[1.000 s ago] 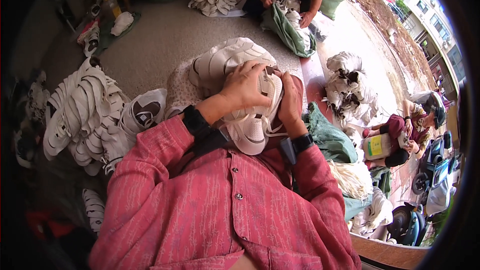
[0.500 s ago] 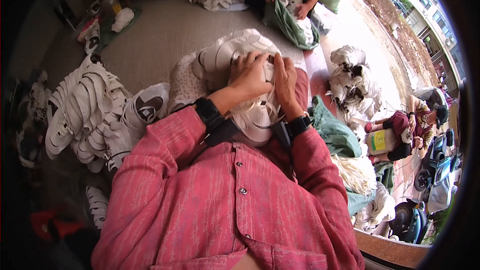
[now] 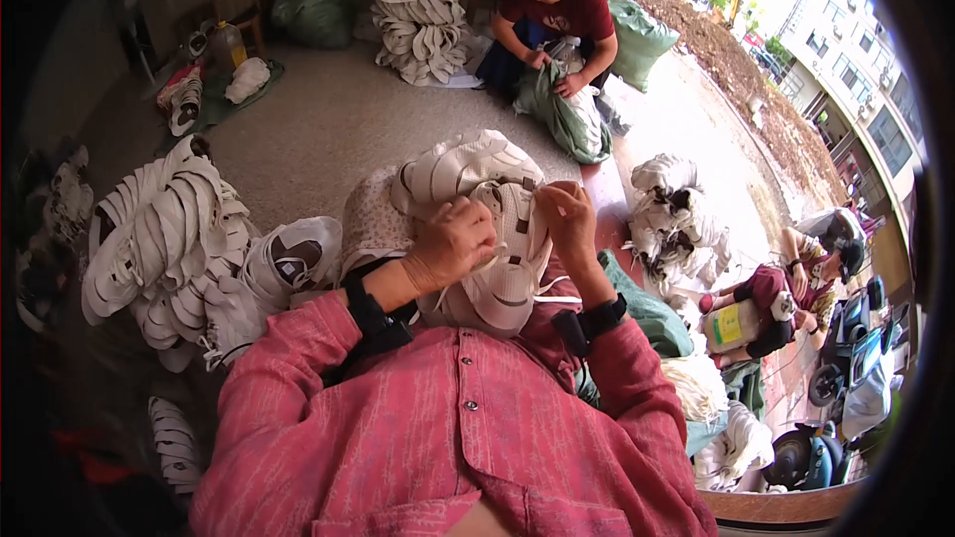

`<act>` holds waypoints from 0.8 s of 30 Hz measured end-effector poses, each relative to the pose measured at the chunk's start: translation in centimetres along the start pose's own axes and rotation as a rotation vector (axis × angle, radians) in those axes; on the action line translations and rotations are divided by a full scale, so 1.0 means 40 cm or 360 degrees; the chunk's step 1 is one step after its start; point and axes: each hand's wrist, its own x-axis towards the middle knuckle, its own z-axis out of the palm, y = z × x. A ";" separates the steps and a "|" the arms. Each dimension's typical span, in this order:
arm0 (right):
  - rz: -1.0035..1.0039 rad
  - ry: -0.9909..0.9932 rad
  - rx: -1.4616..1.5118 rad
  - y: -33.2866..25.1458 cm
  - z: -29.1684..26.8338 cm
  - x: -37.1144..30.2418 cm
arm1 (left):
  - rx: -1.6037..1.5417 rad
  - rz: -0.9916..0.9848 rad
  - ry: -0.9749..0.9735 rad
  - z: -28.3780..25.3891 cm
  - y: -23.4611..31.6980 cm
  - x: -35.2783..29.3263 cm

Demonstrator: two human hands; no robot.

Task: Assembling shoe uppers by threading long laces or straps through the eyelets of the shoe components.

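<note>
On my lap lies a white shoe upper [image 3: 502, 288] with its toe towards me, against a stack of nested white uppers [image 3: 458, 169]. My left hand [image 3: 456, 247] is closed over its left side, fingers curled, with a bit of pale shoelace showing by the fingertips. At the right edge of the lacing my right hand [image 3: 569, 224] is raised, thumb and fingers pinched on the lace. A loose white lace end [image 3: 559, 290] hangs below that hand. The exact grip points are partly hidden by the fingers.
Piles of white uppers stand to my left [image 3: 169, 239], at the back [image 3: 423, 20] and to the right [image 3: 681, 214]. Ahead, a person [image 3: 557, 20] handles a green sack [image 3: 572, 114]. Another person [image 3: 786, 288] sits at right near parked scooters [image 3: 846, 378]. Pale laces [image 3: 693, 385] lie close by.
My hands have come apart from over the lacing, the left moving left and lower, and both fingers now pinch. The view has tilted up, showing more of the person ahead.
</note>
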 end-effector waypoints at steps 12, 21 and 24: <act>0.1052 -0.0530 0.1696 -0.189 -0.102 0.011 | -0.1719 -0.1153 -0.0741 -0.078 0.007 0.095; 0.0728 -0.0433 0.1176 -0.198 -0.146 0.007 | -0.2362 -0.1207 -0.0426 -0.015 -0.018 0.103; 0.0234 -0.0339 0.0848 -0.182 -0.123 0.011 | -0.2222 -0.1208 -0.0312 -0.008 -0.007 0.112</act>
